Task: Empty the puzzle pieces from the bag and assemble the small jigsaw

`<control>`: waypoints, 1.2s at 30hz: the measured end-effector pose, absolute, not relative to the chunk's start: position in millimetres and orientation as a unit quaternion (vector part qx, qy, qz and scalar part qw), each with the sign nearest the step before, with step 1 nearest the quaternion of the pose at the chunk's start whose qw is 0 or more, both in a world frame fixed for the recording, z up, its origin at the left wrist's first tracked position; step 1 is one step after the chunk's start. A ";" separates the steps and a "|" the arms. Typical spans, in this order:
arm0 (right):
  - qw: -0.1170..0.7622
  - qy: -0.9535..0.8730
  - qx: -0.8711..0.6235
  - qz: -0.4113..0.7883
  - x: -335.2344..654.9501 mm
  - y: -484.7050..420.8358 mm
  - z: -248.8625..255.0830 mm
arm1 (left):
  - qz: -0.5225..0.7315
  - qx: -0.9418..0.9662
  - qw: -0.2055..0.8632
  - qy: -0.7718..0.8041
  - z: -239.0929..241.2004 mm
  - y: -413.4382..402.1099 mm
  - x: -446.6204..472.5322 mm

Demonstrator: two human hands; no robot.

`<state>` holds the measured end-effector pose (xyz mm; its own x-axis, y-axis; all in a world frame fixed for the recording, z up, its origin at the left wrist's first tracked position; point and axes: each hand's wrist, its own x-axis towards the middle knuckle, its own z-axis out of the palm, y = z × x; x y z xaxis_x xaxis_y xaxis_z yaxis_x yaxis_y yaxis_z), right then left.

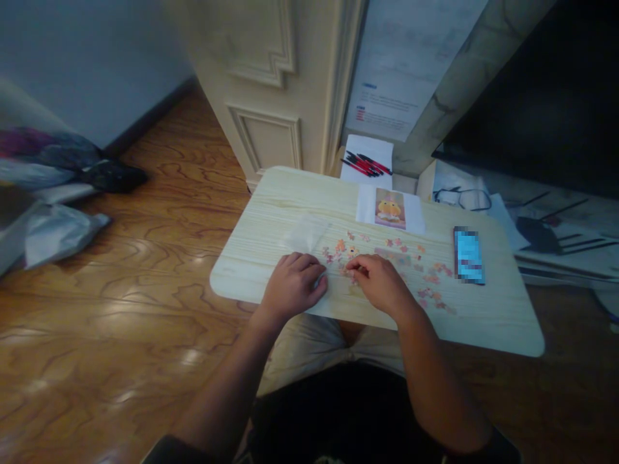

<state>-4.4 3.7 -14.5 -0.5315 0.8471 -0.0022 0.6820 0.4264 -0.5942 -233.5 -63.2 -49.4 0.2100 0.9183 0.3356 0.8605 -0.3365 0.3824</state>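
Note:
Small jigsaw pieces [425, 278] lie scattered over the middle of a low pale wooden table [498, 322]. My right hand [380, 282] rests on the table with its fingers pinched together on a puzzle piece among the cluster. My left hand [294, 285] lies beside it, fingers curled under, knuckles up; what is under it is hidden. A clear plastic bag [305, 233] lies just beyond my left hand. A picture card showing a yellow figure [391, 208] lies at the table's far edge.
A phone with a lit blue screen [468, 255] lies on the table's right part. Red and black pens [367, 164] lie on paper behind the table, glasses [459, 196] to the right. Bags [53, 187] sit on the wooden floor at left. A cabinet stands behind.

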 end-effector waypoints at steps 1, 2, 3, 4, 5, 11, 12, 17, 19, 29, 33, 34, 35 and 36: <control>0.147 -0.835 -0.451 0.279 -7.7 3.1 -14.2 | 0.256 0.770 0.052 0.582 -49.1 -63.1 -233.3; 0.143 -0.842 -0.438 0.281 -11.7 2.9 -13.9 | 0.254 0.765 0.049 0.590 -48.8 -62.8 -233.0; 0.142 -0.849 -0.426 0.278 -16.4 3.5 -14.0 | 0.252 0.760 0.045 0.598 -48.6 -62.6 -232.7; 0.144 -0.856 -0.416 0.269 -21.7 4.9 -14.4 | 0.249 0.756 0.041 0.604 -48.3 -62.3 -232.3; 0.150 -0.862 -0.411 0.257 -27.6 6.8 -15.1 | 0.246 0.753 0.038 0.609 -48.1 -62.0 -231.9; 0.155 -0.865 -0.447 0.164 -65.7 21.1 -23.9 | 0.239 0.762 0.026 0.601 -49.1 -60.6 -232.5; 0.150 -0.862 -0.459 0.154 -70.8 22.5 -25.9 | 0.239 0.765 0.024 0.598 -49.8 -60.2 -233.1; 0.146 -0.849 -0.483 0.154 -85.5 28.0 -35.2 | 0.241 0.776 0.017 0.582 -54.1 -57.0 -236.1; 0.166 -0.843 -0.480 0.179 -85.0 29.1 -35.0 | 0.239 0.780 0.020 0.578 -55.2 -56.2 -236.6; 0.289 -0.704 -0.562 0.324 59.5 22.6 -20.9 | 0.271 0.778 0.033 0.566 -52.0 -61.3 -229.1; 0.307 -0.621 -0.631 0.350 122.0 17.4 -33.2 | 0.274 0.813 0.079 0.508 -44.5 -61.0 -177.4; 0.302 -0.613 -0.636 0.359 129.1 15.4 -35.9 | 0.268 0.826 0.090 0.488 -43.1 -59.6 -160.7; 0.295 -0.613 -0.636 0.364 133.2 13.4 -38.1 | 0.262 0.839 0.099 0.466 -42.2 -57.7 -144.2; 0.289 -0.619 -0.634 0.363 134.9 11.6 -39.9 | 0.258 0.849 0.103 0.450 -41.9 -55.4 -129.0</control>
